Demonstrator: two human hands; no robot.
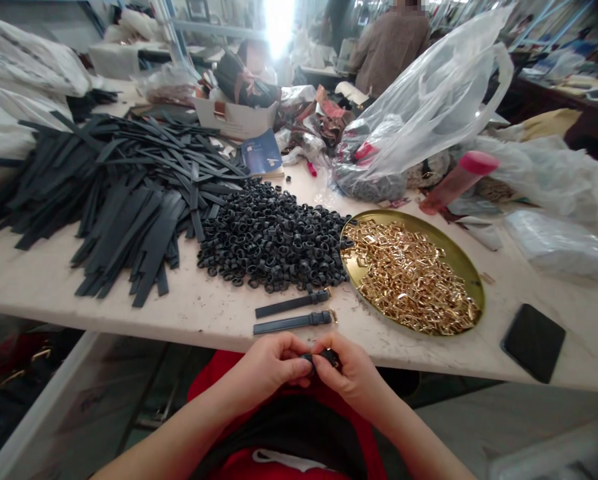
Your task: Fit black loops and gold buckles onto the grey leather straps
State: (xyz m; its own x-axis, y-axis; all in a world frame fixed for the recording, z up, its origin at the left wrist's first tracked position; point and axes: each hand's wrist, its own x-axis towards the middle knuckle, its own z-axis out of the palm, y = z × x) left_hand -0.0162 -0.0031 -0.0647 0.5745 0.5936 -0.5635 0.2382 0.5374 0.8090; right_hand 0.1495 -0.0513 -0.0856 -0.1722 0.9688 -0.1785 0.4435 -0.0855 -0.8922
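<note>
Just off the table's front edge, my left hand (276, 360) and my right hand (349, 370) meet with fingers pinched together. Between them is a black strap (331, 359), mostly covered by the fingers; a hint of gold shows at its right end. Beyond the hands, two black straps with gold buckles lie side by side, the nearer strap (291, 323) and the farther strap (289, 304). Behind these spreads a heap of small black loops (273, 233). To its right, a round gold tray (466, 267) holds a pile of gold buckles (413, 280).
Long black strips (129, 227) are piled at the left. A black phone (533, 343) lies at the right edge. Behind are a white box (233, 120), a blue booklet (261, 153), a clear plastic bag (429, 100) and a pink-lidded tube (459, 183). A person (393, 47) is farther back.
</note>
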